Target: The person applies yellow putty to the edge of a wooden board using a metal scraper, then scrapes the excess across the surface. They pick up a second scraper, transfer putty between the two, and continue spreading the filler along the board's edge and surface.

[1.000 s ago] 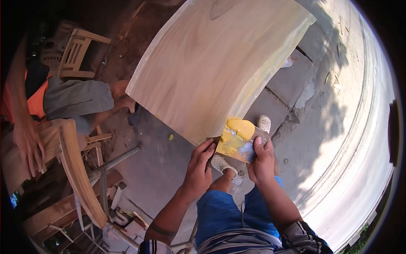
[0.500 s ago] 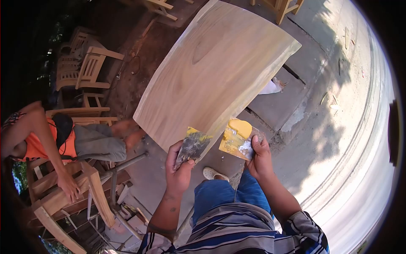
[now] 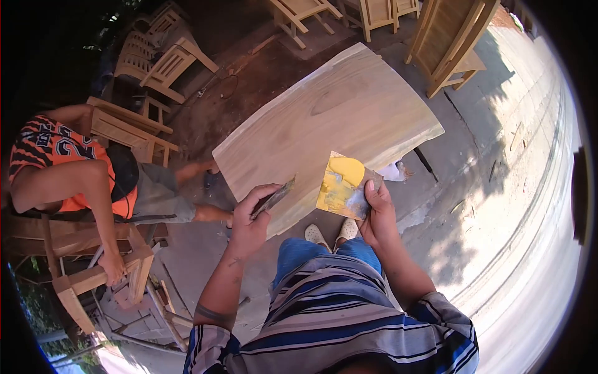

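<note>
My left hand (image 3: 249,221) is closed around a thin, stained putty spreader (image 3: 275,198), seen nearly edge-on. Between the thumb and fingers of my right hand (image 3: 378,218) is a flat square putty board (image 3: 335,198), smeared yellow and grey. A thick lump of yellow putty (image 3: 347,169) lies on its upper part. Both tools are held up above the near edge of a large pale wooden slab (image 3: 324,115) with visible grain. The spreader and the board are apart from each other. Whatever holds the slab up is mostly hidden beneath it.
On the left sits a person in an orange top (image 3: 75,149), one hand on a wooden frame (image 3: 93,277). Unfinished wooden chairs (image 3: 168,65) stand behind, and a tall wooden piece (image 3: 451,40) stands at the back right. Something white (image 3: 391,171) shows beside the slab's right edge.
The spreader in my left hand has turned from showing its flat face to nearly edge-on. My view has shifted, with the slab appearing lower and more chairs visible behind.
</note>
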Demonstrator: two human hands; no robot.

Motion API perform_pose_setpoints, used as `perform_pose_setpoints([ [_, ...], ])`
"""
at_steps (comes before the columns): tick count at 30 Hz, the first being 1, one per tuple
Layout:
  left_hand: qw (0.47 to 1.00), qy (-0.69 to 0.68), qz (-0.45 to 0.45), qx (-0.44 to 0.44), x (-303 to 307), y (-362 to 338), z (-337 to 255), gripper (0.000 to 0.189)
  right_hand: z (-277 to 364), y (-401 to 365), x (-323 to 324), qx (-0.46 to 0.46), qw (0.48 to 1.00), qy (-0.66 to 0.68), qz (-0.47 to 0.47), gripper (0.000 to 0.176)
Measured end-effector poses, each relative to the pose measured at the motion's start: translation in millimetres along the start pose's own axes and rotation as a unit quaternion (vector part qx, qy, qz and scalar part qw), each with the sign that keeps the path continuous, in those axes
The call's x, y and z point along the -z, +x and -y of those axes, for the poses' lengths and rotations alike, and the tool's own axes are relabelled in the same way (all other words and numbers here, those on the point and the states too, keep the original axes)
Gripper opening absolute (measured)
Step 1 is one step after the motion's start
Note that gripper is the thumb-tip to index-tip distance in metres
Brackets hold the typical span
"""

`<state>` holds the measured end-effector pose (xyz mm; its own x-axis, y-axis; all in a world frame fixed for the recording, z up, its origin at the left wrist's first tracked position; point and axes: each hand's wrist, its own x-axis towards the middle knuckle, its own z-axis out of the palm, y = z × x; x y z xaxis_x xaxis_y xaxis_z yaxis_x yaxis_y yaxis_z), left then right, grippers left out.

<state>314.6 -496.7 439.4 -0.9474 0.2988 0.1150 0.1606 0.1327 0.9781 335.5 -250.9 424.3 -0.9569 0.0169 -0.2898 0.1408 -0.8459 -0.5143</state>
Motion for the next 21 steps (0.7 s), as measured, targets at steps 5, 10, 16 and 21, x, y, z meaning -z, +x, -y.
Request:
perform_pose_setpoints([
  [5, 0.869, -0.464, -0.145, 0.088, 39, -7, -33, 0.035, 10, 5, -39, -0.112, 0.990, -0.042, 0.078, 0.032],
  [10, 0.834, -0.544, -0.084, 0.041, 57, 0, -30, 0.031, 3, 10, -69, -0.233, 0.960, -0.085, 0.129, 0.034],
  [16, 0.857, -0.504, -0.101, 0.032, 61, 22, -61, 0.030, -1, 13, -99, -0.294, 0.939, -0.096, 0.150, 0.032],
  [21, 0.899, -0.420, -0.123, 0.032, 67, 45, -54, 0.032, 1, 24, -113, -0.304, 0.937, -0.095, 0.147, 0.032],
])
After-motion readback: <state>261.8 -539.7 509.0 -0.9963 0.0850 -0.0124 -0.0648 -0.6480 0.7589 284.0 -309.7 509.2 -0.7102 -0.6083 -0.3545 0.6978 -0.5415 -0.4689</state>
